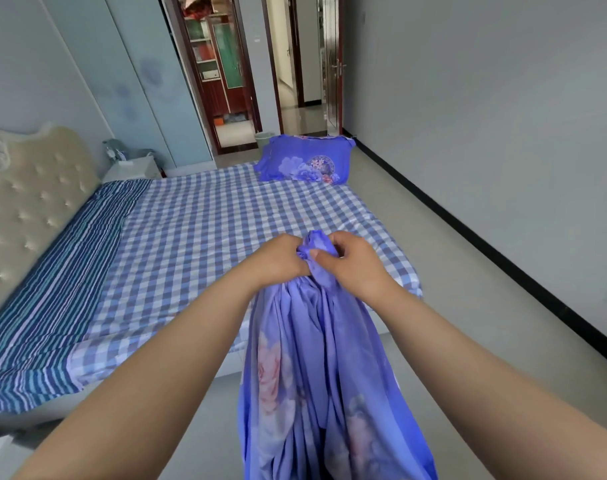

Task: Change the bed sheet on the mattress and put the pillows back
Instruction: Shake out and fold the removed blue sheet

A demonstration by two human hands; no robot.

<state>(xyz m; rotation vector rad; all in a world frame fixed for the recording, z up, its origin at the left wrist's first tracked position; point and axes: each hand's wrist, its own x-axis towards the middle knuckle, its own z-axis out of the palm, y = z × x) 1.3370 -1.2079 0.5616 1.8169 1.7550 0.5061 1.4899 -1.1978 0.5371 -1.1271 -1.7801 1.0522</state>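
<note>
Forearms, two, bare, entering from 6 o'clock and meeting at centre. Left hand and right hand: fingers of both curled tight and pinching one gathered bunch of the purple floral sheet, thumbs pressed into the cloth. Sheet hangs from that bunch toward 6 o'clock, off the bed's foot edge, not yet spread.

Mattress: checked blue-and-white cover, striped cloth along the headboard side at 9 o'clock. Pillow, one, purple floral, at the far corner, 12 o'clock.

Step judged in hand: finding an edge or corner of the fresh sheet before laying it. Next move likely calls for parting the hands along the hem, then casting the cloth across the mattress.

Containers: pale bin on floor beyond the bed, contents not visible; doorway shelving, contents too blurred to list.
</note>
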